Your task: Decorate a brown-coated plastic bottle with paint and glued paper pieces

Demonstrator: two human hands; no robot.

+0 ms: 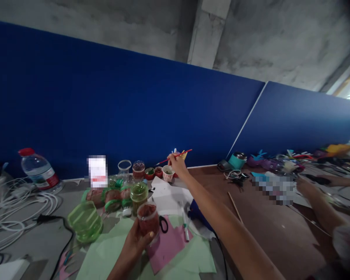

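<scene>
My left hand (142,237) is wrapped round a clear plastic cup (148,221) coated reddish brown, held above the green and pink paper. Stretched out toward the blue partition, my right hand (176,163) grips a thin red paintbrush (184,152), its tip pointing left. Below that tip stand small paint pots (149,173) and a white paper cup (168,173). A jar painted green (139,194) stands just behind the cup in my left hand. Several brown and green painted bottles (112,199) lie to its left.
A cut green plastic container (85,221), a water bottle (39,171) and coiled white cables (20,210) occupy the left. Scissors (163,224) and a capped pen (186,229) lie on pink paper (166,249). At the right, a co-worker's hands (312,190) are near assorted craft items.
</scene>
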